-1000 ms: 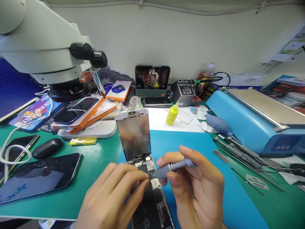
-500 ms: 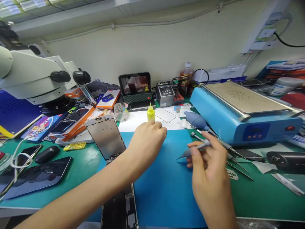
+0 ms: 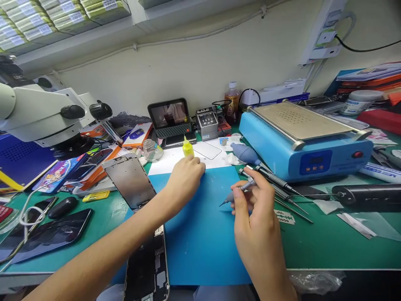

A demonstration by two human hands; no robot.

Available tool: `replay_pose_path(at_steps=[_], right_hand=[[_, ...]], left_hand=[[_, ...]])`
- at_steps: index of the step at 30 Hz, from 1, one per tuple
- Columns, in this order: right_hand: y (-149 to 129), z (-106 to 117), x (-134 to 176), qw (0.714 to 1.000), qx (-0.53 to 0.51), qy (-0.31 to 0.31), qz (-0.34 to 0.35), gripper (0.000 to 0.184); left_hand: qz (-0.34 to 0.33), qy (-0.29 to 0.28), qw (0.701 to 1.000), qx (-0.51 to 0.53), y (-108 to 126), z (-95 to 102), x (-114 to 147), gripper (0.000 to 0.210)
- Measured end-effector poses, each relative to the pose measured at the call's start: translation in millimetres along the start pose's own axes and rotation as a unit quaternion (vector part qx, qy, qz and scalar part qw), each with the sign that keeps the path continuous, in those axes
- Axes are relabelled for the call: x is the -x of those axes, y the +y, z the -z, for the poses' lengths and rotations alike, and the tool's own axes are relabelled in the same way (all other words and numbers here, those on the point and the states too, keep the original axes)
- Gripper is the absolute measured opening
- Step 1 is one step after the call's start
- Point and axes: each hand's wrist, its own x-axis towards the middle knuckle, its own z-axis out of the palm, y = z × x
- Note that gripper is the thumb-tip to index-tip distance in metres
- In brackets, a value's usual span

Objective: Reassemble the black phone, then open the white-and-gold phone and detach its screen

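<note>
Meanwhile the left hand, fingers curled and seemingly empty, is reaching far toward the yellow bottle, while the right hand is pinching a screwdriver over the blue mat, so grasping the bottle likely comes next.

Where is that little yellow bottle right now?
The yellow bottle stands on the white sheet mid-bench, just beyond the left hand, between the glass jar and the blue heating machine.
</note>
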Motion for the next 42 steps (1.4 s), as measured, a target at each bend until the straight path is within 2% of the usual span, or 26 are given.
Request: replay_pose_path(at_steps=[5,7,9,11,14,16,19,22,24,28,34,42], right_hand=[[-1.4,2.4,-1.6,1.0,0.014,-0.006,-0.006,0.041],[-2.2,2.5,-2.8,1.0,0.026,-0.01,-0.006,0.043],[-2.0,2.0,-3.9,0.999,0.044,-0.013,-0.002,0.045],[-0.6,1.9,-4.8,0.998,0.066,-0.023,0.006,0.048],[1.8,3.0,-5.3,0.993,0.112,-0.034,0.024,0.056],[-0.4,2.5,-4.3,0.981,0.18,-0.036,0.061,0.065],[-16.7,-8.9,1.5,0.964,0.238,-0.041,0.115,0.066],[-44.9,-39.2,12.6,0.987,0.085,-0.077,0.11,0.057],[-61.1,-64.7,20.8,0.986,-0.002,-0.113,0.121,0.054],[-70.4,-101.2,31.4,0.976,-0.021,-0.145,0.162,0.057],[-63.8,-107.7,36.3,0.968,-0.022,-0.17,0.184,0.064],[-65.0,-110.5,38.7,0.96,-0.003,-0.203,0.191,0.071]], left_hand=[[0.001,0.042,0.998,0.04,-4.6,14.8,3.5,0.036],[0.002,0.071,0.996,0.059,-6.8,24.3,15.9,0.025],[0.009,0.112,0.99,0.08,-9.9,32.1,43.1,0.011],[0.018,0.162,0.981,0.105,-15.0,33.3,86.1,0.019],[0.047,0.228,0.961,0.152,-25.8,15.7,164.3,0.024],[0.074,0.241,0.942,0.22,-34.7,-6.3,208.2,0.013],[0.137,0.245,0.922,0.266,-48.3,-38.8,240.5,0.016],[0.13,0.246,0.912,0.303,-58.6,-56.9,236.6,0.022],[0.109,0.248,0.908,0.32,-62.8,-62.1,225.6,0.021],[0.097,0.253,0.9,0.342,-64.8,-73.1,208.7,0.023],[0.109,0.271,0.886,0.36,-59.1,-95.2,204.8,0.027],[0.049,0.254,0.909,0.326,-72.5,-94.4,207.1,0.019]])
